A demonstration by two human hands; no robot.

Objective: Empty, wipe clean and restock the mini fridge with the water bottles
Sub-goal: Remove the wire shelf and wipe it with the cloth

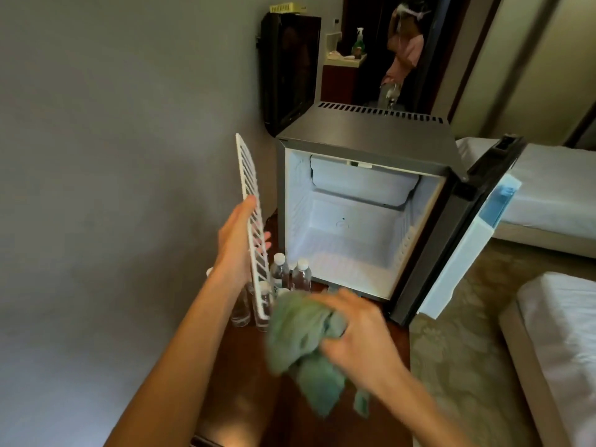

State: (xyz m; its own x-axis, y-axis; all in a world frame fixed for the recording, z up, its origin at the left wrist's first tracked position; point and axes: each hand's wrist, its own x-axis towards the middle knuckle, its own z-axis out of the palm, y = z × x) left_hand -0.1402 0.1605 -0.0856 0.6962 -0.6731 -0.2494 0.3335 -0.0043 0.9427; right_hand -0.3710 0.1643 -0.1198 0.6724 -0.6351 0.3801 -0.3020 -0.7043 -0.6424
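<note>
The fridge [364,127] stands on the dark worktop [290,414] with its door [464,253] swung wide to the right. Its white cavity looks bare. The bottles [301,274] stand in a cluster on the worktop just by the fridge's lower left corner, some of them partly hidden behind the rack.

The left grip [238,240] holds the white wire rack [250,201] on edge, nearly upright, to the left of the fridge. The thumb lies on the near side and the fingertips show through the bars. The right grip [358,333] is bunched round a green cloth [296,330], which hangs in loose folds in front of the fridge, close to the rack's lower end.

Emptying seems done, and the wiping step is in hand. It looks as if the rack is about to be wiped, or the cavity. The next move calls for a steady hold on the rack while the cloth runs along its bars. The rack's lower end is just above the bottle caps and could tip a bottle. After that, the rack has to slide back level onto the side ledges before the bottles go in.
</note>
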